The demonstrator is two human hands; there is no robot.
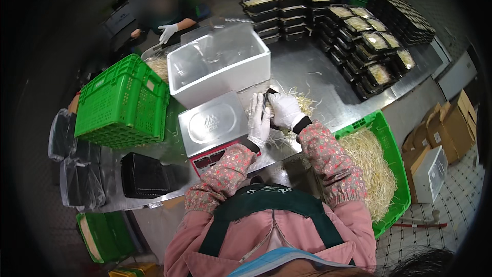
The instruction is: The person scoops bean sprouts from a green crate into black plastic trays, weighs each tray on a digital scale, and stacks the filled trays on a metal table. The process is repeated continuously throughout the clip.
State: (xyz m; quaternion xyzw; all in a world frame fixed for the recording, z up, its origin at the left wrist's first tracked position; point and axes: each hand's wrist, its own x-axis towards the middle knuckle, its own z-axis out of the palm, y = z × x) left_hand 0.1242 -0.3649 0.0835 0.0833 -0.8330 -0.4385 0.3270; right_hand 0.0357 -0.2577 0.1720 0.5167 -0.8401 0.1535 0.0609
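White gloves cover both of my hands, which meet over the steel table beside the scale. A black plastic tray [265, 106] is tipped on edge between them, mostly hidden by the gloves. My left hand [259, 123] lies with straight fingers along one side of the tray. On its other side my right hand [285, 109] grips it with curled fingers. Loose bean sprouts [304, 103] lie on the table past my right hand, with more strands under my wrists. Left of my hands is the electronic scale [213, 121], its steel pan bare.
Beyond the scale stands a white foam box [230, 82] holding clear plastic lids. Stacked green crates [119, 102] and black trays [144, 175] are at left. A green crate [402, 188] of sprouts is at right. Filled packs [357, 25] stand behind; a gloved co-worker [168, 32] is opposite.
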